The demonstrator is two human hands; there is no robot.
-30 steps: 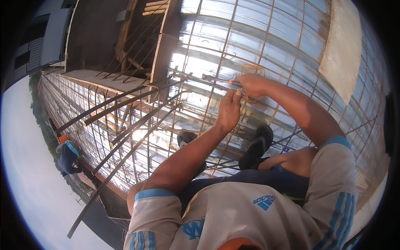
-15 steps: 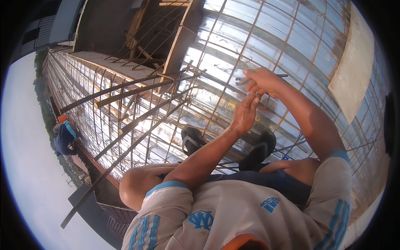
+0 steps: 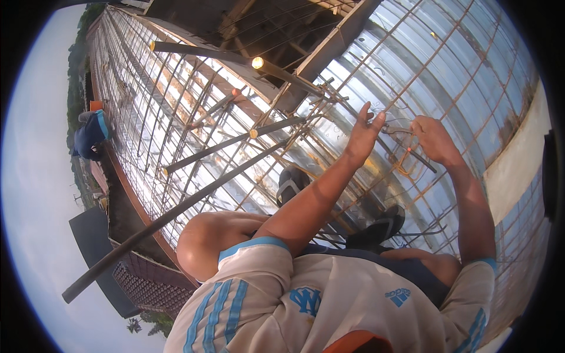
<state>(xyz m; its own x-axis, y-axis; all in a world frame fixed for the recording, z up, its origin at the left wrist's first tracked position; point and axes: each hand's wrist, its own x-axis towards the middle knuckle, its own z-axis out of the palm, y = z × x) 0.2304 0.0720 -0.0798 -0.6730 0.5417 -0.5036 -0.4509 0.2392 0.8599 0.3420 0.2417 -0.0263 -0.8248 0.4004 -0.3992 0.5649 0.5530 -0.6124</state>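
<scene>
My left hand point(image 3: 364, 138) is raised over the rebar mesh point(image 3: 412, 79) with its fingers apart. Close beside its fingertips is the head of a pair of pincers point(image 3: 386, 129). My right hand point(image 3: 434, 140) is curled round one handle of the pincers, and the other, dark handle sticks out below the hand. Thin tie wires point(image 3: 385, 109) stand up around the fingertips; whether either hand touches one cannot be made out. A loop of orange-yellow cord or wire point(image 3: 405, 167) hangs just under the pincers.
Long steel bars point(image 3: 194, 203) jut out to the left. Shiny metal decking point(image 3: 365, 70) lies under the mesh. A timber-edged opening point(image 3: 265, 26) is at the top, a pale board point(image 3: 515, 170) at the right. Another person point(image 3: 91, 135) bends over by the far left edge.
My hands have moved apart; the left hand's fingers have spread from a pinch. The pincers have swung so their dark handle points down to the right. The whole view has shifted and turned.
</scene>
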